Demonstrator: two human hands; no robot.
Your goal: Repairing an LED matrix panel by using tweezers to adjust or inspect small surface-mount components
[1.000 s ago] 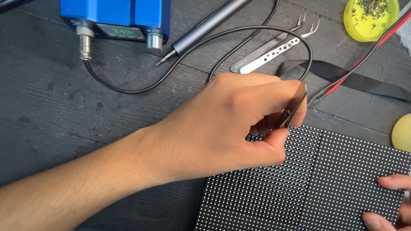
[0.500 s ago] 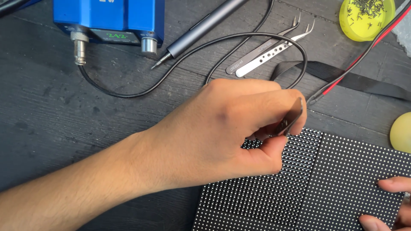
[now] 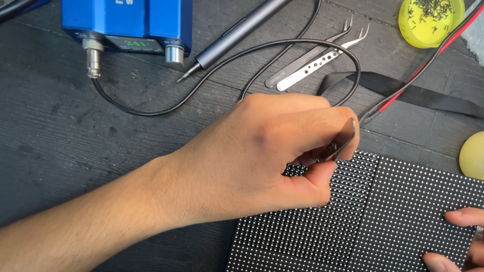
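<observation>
Black, dotted with rows of tiny pale beads, an LED matrix panel (image 3: pixel 363 221) lies flat on the dark wooden worktop (image 3: pixel 45 141), its lower and right parts cut off by the frame. The left hand (image 3: pixel 262 156) rests on the panel's upper left corner and hides it; thumb and fingers are pinched together on a slim metal tool, probably tweezers (image 3: pixel 340 142), whose tip is out of sight behind the fingers. Only the fingertips of the right hand (image 3: pixel 461 239) show at the lower right edge, lying flat on the panel; whether they grip anything cannot be told.

Beyond the left hand, well apart from the panel, stand a blue soldering station (image 3: pixel 126 22) with a green lit display, a grey pen-shaped tool (image 3: pixel 237 32), a looping black cable (image 3: pixel 282 48), and two spare curved-tip tweezers (image 3: pixel 317 63). A black flat strap (image 3: pixel 418 93) and a red-and-black wire pair (image 3: pixel 423 70) cross at the upper right, near a yellow dish (image 3: pixel 431 20) of small dark parts. A pale yellow rounded object (image 3: pixel 474 153) is cut off at the right edge.
</observation>
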